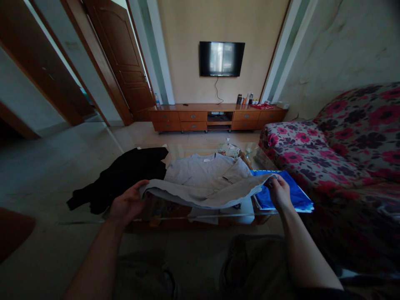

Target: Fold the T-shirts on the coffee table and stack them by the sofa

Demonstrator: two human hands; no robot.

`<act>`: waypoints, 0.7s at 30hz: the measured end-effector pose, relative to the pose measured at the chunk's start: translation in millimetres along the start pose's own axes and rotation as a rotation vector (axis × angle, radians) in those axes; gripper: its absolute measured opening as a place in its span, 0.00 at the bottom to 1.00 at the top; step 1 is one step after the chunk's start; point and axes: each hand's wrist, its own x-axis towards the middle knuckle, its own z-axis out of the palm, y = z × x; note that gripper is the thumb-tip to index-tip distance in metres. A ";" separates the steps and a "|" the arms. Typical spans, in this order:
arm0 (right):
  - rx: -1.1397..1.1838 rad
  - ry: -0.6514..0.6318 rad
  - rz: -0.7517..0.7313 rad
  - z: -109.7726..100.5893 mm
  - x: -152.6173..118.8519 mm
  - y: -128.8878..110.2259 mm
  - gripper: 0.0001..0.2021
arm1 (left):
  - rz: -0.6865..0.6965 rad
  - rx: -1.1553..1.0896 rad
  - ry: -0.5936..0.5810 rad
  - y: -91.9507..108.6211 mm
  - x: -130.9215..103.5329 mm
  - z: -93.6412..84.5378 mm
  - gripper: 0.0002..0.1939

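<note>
1. Left hand [126, 204], 11 o'clock: pinching a hem corner of the shirt [203, 173].
2. Right hand [279, 191], 1 o'clock: pinching the opposite corner.
3. Blue packet [287, 193], 1 o'clock: lying flat.
4. Black garment [128, 175], 11 o'clock, beyond the left hand: loose, unfolded.
5. Shirt, 12 o'clock: on the glass table [175, 216], neck farthest, sleeves apparently turned in; hem lifted, body not yet doubled over.
</note>
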 end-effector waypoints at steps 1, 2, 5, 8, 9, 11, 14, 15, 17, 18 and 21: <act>0.043 0.013 0.002 -0.9 -0.2 -2.0 0.15 | 0.046 0.022 -0.008 1.0 -0.6 1.7 0.30; 0.074 0.019 0.007 -1.5 -0.3 -4.0 0.16 | 0.087 0.083 -0.011 1.7 -0.8 3.4 0.34; 0.086 0.045 0.048 -4.2 -0.3 -8.8 0.18 | 0.170 0.414 0.050 0.7 2.4 3.9 0.36; 0.058 0.055 0.100 -9.7 0.8 -10.1 0.21 | 0.187 0.660 0.171 -4.5 10.4 -6.1 0.27; 0.064 0.038 0.116 -11.7 1.2 -9.9 0.21 | 0.175 0.688 0.221 -6.7 13.1 -10.5 0.27; 0.099 -0.024 0.153 -15.0 1.9 -9.1 0.22 | 0.132 0.699 0.309 -10.4 17.6 -18.0 0.29; 0.157 -0.115 0.211 -16.6 1.8 -9.3 0.22 | 0.115 0.726 0.380 -12.8 20.8 -22.9 0.32; 0.170 -0.136 0.222 -16.2 1.5 -10.0 0.21 | 0.134 0.742 0.397 -12.7 21.1 -23.0 0.32; 0.176 -0.164 0.232 -14.8 0.4 -11.9 0.21 | 0.177 0.762 0.420 -11.9 21.0 -22.2 0.32; 0.165 -0.173 0.237 -14.0 -0.2 -13.0 0.21 | 0.191 0.757 0.422 -11.5 20.9 -21.6 0.32; 0.109 -0.177 0.249 -12.9 -1.9 -14.8 0.18 | 0.188 0.698 0.377 -11.9 20.8 -20.4 0.33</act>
